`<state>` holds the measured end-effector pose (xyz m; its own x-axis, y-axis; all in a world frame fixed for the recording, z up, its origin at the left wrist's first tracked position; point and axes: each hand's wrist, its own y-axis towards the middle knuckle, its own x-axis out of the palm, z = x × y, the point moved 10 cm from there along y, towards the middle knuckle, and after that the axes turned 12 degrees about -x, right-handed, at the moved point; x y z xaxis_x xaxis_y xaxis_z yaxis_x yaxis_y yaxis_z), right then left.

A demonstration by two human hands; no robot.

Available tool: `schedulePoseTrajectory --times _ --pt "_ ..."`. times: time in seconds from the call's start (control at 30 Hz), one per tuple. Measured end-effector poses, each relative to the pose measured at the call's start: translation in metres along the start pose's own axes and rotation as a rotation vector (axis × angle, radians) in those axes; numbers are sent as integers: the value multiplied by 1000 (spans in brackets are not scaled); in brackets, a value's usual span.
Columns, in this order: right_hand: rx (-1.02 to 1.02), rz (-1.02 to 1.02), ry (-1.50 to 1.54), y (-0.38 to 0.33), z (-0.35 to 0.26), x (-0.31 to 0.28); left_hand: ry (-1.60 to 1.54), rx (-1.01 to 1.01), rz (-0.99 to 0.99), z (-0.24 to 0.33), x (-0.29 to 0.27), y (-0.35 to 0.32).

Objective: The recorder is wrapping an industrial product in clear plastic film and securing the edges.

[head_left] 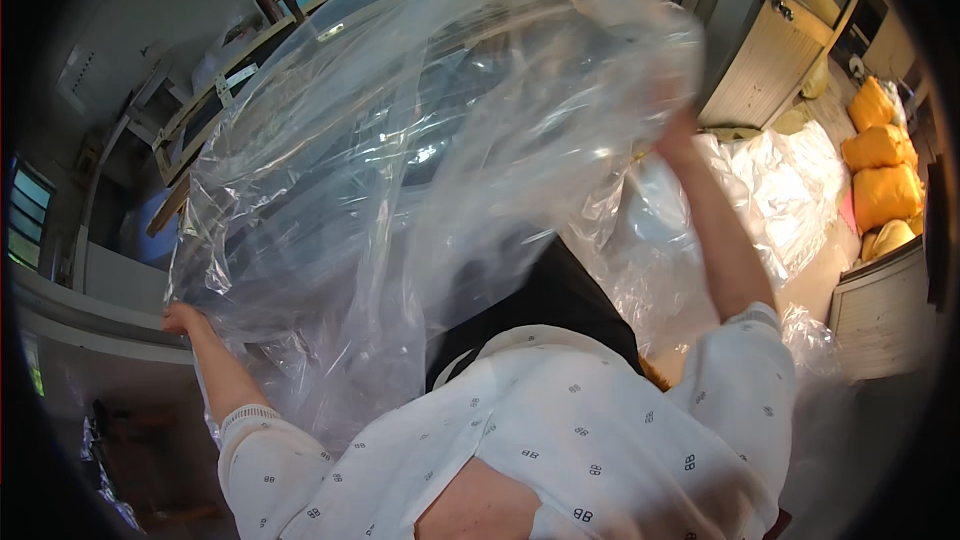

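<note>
A large clear plastic sheet (400, 155) billows in front of me, spread between my two arms. At the far left, my left hand (180, 318) is closed on the sheet's edge. On the right, my right hand (676, 125) is raised against the sheet, higher than the left. Motion blur and a fold of film over it hide its fingers, so its grip cannot be made out. Loose folds of the film hang down in front of my dark trousers (540, 290).
Behind the sheet at upper left stands a wooden frame (190, 130). More crumpled plastic film (790, 185) is heaped at the right, beside stacked orange bundles (885, 175). A light-coloured door (765, 65) stands at upper right, with a low cabinet (890, 315) at far right.
</note>
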<state>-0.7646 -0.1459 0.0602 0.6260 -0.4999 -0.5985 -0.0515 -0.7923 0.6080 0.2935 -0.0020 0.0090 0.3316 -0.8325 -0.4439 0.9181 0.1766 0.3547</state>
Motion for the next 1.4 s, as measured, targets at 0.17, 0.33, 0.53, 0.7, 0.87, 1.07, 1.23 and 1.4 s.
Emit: schedulePoseTrajectory --times 0.17,0.33,0.53,0.7,0.87,1.07,1.23,1.4 --pt "-356 183 -434 -12 100 -314 -163 429 -541 52 37 -25" --pt "-395 114 -821 157 91 -443 -16 528 -497 72 113 -77" --pt "-655 301 -325 45 -151 -140 243 430 -228 18 -3 -9" --pt "-326 -466 -493 7 -1 19 370 613 -174 21 -7 25" --pt "-147 -438 62 29 -15 26 350 691 -284 32 12 -5" --pt "167 -776 236 22 -7 41 397 538 -294 22 18 20" --pt "23 -1054 198 9 -31 57 393 633 -238 10 22 27" --pt "533 -1005 817 21 -59 40 521 560 -265 -2 34 46"
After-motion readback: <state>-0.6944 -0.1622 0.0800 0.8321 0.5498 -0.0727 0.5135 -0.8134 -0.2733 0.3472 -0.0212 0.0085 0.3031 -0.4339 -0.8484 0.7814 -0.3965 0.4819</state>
